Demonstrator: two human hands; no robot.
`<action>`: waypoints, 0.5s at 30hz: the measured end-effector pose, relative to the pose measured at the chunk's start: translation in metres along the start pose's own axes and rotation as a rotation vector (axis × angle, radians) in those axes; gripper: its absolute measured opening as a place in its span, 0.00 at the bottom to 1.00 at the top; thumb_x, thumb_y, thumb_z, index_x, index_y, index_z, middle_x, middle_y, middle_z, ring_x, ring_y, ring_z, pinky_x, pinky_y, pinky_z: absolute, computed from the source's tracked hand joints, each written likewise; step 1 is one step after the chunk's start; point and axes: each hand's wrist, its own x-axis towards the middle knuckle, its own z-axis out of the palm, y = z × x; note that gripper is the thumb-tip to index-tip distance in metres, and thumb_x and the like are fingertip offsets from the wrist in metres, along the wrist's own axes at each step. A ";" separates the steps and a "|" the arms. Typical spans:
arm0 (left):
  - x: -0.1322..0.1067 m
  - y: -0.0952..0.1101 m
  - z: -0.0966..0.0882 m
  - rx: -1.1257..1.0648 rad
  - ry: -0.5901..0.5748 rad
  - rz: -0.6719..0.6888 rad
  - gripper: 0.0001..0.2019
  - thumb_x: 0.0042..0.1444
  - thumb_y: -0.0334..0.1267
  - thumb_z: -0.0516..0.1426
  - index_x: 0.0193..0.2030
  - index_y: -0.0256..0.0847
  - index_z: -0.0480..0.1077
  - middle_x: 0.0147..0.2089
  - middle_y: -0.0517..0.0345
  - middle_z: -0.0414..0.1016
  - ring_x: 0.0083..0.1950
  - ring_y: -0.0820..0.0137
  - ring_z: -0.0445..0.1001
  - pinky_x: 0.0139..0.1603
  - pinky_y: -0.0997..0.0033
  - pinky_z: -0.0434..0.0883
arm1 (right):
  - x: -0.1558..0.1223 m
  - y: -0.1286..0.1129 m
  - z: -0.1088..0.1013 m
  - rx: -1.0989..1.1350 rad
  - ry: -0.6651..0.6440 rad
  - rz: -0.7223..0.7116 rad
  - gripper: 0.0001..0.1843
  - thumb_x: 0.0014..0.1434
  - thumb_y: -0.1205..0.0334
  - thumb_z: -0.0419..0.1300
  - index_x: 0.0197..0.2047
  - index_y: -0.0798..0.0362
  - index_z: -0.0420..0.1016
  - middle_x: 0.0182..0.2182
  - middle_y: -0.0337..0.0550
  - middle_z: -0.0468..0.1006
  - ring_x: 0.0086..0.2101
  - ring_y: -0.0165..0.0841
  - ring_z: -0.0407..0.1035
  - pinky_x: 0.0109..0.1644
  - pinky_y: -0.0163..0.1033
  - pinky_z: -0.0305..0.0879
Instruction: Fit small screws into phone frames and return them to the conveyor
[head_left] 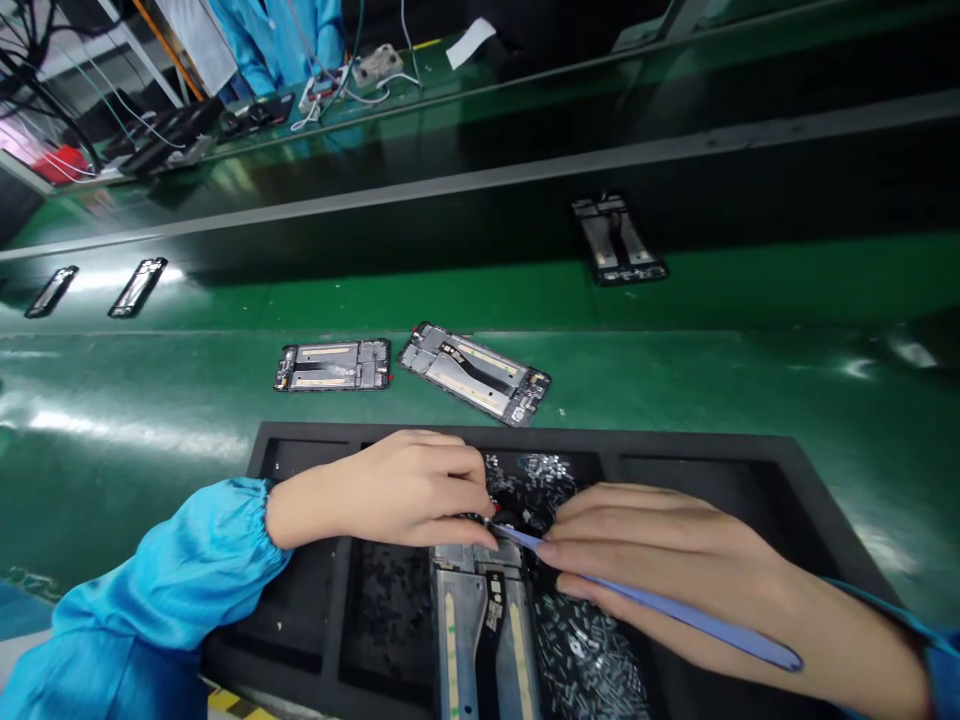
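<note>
Fingers of the right hand [667,565] pinch a blue tweezer-like tool [697,619], the left hand [405,490] nearly closed, hold unclear, at the phone frame [466,640] between the black tray's [675,445] side edges, where steady bracing likely helps.

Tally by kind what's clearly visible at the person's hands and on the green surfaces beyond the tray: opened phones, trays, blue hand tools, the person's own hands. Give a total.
Opened phones: 6
Tray: 1
Blue hand tool: 1
Person's own hands, left hand and right hand: 2
Total: 10
</note>
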 end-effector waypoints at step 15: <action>0.005 0.011 0.008 0.132 -0.007 -0.073 0.18 0.77 0.40 0.49 0.38 0.36 0.74 0.37 0.56 0.73 0.38 0.70 0.70 0.43 0.69 0.72 | -0.004 0.004 -0.015 -0.091 0.175 0.214 0.08 0.67 0.68 0.63 0.49 0.52 0.78 0.37 0.42 0.81 0.34 0.30 0.77 0.36 0.32 0.75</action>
